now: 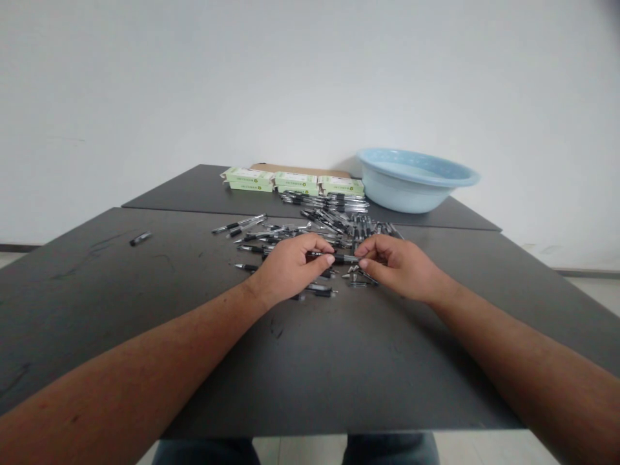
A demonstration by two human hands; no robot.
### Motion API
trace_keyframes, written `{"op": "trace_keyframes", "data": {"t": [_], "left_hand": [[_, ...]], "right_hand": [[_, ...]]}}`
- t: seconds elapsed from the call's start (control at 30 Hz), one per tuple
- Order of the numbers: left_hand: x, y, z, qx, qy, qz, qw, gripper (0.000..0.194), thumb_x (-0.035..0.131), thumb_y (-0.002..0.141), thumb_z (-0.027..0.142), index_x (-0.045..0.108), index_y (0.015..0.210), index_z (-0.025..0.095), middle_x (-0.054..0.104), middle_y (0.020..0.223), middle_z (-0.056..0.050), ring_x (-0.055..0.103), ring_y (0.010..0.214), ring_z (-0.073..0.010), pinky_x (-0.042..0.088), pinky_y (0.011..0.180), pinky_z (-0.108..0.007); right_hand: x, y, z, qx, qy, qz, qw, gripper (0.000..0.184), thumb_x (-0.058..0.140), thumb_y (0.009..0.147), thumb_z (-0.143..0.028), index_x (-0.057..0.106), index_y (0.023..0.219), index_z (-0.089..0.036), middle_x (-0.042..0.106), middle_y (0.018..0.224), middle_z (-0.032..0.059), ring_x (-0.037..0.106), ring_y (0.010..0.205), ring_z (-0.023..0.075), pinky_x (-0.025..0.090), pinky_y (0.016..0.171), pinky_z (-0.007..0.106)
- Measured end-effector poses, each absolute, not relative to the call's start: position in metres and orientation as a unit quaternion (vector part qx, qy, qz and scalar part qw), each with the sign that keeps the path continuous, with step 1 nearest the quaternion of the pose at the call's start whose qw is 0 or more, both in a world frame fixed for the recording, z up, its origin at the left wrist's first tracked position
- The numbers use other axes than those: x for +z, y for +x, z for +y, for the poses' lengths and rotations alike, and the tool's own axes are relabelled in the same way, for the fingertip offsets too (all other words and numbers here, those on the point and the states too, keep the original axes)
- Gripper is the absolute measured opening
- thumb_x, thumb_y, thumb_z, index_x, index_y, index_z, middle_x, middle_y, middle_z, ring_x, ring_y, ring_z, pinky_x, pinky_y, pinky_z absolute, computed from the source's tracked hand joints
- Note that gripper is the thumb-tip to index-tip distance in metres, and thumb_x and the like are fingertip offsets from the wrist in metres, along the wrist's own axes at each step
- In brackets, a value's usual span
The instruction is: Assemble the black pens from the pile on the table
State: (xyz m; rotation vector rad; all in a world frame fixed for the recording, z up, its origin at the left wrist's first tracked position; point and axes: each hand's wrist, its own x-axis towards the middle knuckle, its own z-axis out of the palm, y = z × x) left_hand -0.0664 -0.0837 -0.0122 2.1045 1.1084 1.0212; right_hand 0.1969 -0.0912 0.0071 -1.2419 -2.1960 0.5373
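Between my two hands a pen (345,258) with a black grip is held level, just above the table. My left hand (294,266) pinches one end of it between thumb and fingers. At the other end, the thumb and fingers of my right hand (402,266) are closed on the pen's tip. Under and around both hands lie loose pens and pen parts (249,248), partly hidden by the fingers. Small silvery pen tips (352,271) are scattered beside my right hand.
Further back is a pile of pens (329,221), with a neater row of pens (346,203) behind it. Green and white boxes (249,181) stand stacked near the wall. A light blue basin (407,194) sits at the back right. One short pen part (140,239) lies apart at left.
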Motion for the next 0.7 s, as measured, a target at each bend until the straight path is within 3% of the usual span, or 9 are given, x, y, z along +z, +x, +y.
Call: {"op": "trace_keyframes", "data": {"t": [0.17, 0.57, 0.7], "left_hand": [[-0.0135, -0.0664, -0.0834, 0.375, 0.783, 0.408, 0.282, 0.023, 0.065, 0.096, 0.037, 0.076, 0.106, 0.019, 0.077, 0.086, -0.002, 0.071, 0.075, -0.0156, 0.054, 0.068, -0.026], [-0.0130, -0.0670, -0.0835, 0.376, 0.782, 0.407, 0.286, 0.022, 0.064, 0.097, 0.038, 0.074, 0.104, 0.019, 0.079, 0.092, -0.003, 0.070, 0.076, -0.0152, 0.054, 0.068, -0.026], [-0.0180, -0.0663, -0.0811, 0.405, 0.762, 0.399, 0.310, 0.030, 0.065, 0.097, 0.040, 0.070, 0.117, 0.019, 0.078, 0.097, -0.004, 0.070, 0.072, -0.0138, 0.055, 0.068, -0.027]], "right_hand": [[0.0088, 0.1954, -0.0919, 0.179, -0.471, -0.826, 0.253, 0.013, 0.062, 0.094, -0.033, 0.071, 0.092, -0.024, 0.070, 0.074, -0.0017, 0.061, 0.065, 0.0155, 0.044, 0.062, 0.028], [0.0065, 0.1947, -0.0930, 0.185, -0.455, -0.833, 0.254, 0.013, 0.062, 0.096, -0.034, 0.070, 0.098, -0.024, 0.072, 0.077, -0.0015, 0.062, 0.066, 0.0152, 0.045, 0.063, 0.027], [0.0151, 0.1992, -0.0908, 0.136, -0.446, -0.857, 0.219, 0.015, 0.059, 0.097, -0.033, 0.070, 0.102, -0.024, 0.075, 0.083, -0.0003, 0.065, 0.072, 0.0168, 0.045, 0.068, 0.028]]}}
